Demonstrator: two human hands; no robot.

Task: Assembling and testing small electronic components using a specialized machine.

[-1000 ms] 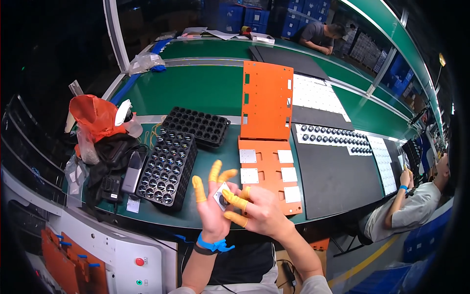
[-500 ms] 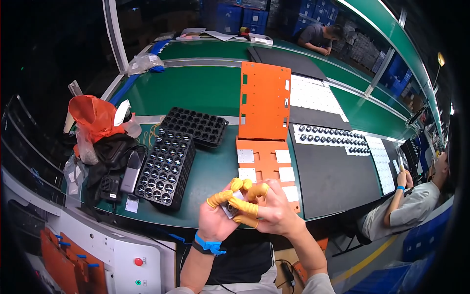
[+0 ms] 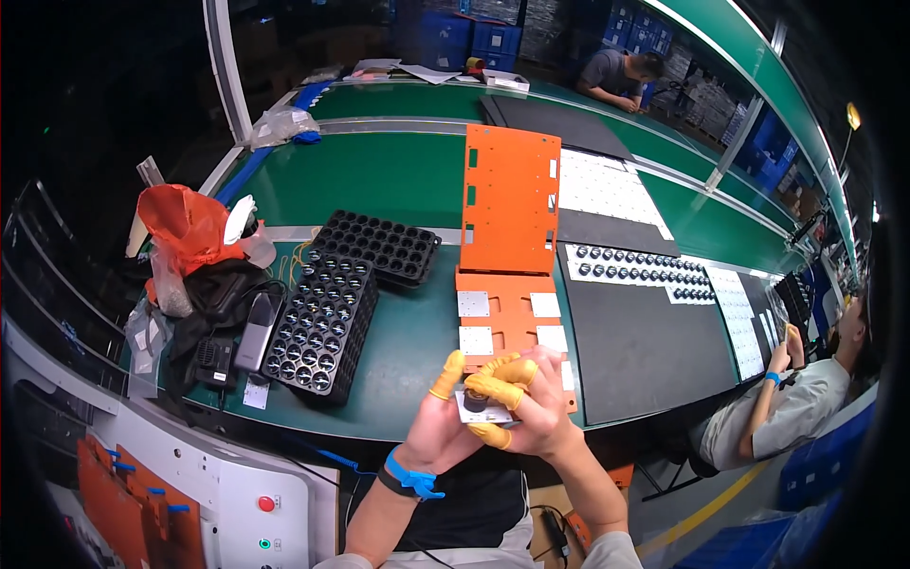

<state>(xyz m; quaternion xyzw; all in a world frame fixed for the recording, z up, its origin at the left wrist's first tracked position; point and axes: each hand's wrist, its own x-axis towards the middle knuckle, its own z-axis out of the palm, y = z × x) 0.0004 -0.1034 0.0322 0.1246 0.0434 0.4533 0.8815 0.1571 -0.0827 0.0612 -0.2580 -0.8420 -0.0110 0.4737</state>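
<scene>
Between my hands is a small white square plate (image 3: 495, 414) with a black round lens-like part (image 3: 475, 402) standing on it. My right hand (image 3: 542, 410) is closed on this piece, yellow finger cots over its top and edge. My left hand (image 3: 438, 431) is beside it, palm turned up, its cotted thumb raised clear of the plate. Its other fingers are partly hidden behind the piece and my right hand. Just beyond lies an orange hinged fixture (image 3: 509, 308), lid raised, with white square plates (image 3: 475, 340) set in its base.
Left of the fixture stand black trays of round lens parts (image 3: 319, 327) and another black tray (image 3: 374, 247). A grey device (image 3: 257, 332) and an orange bag (image 3: 185, 223) lie farther left. To the right, a dark mat (image 3: 654, 351) carries rows of lens parts (image 3: 645, 270). A co-worker (image 3: 806, 398) sits at right.
My left thumb has come off the plate and stretched upward. The piece has shifted slightly right and tilted, so its black part now shows, with my right hand still around it.
</scene>
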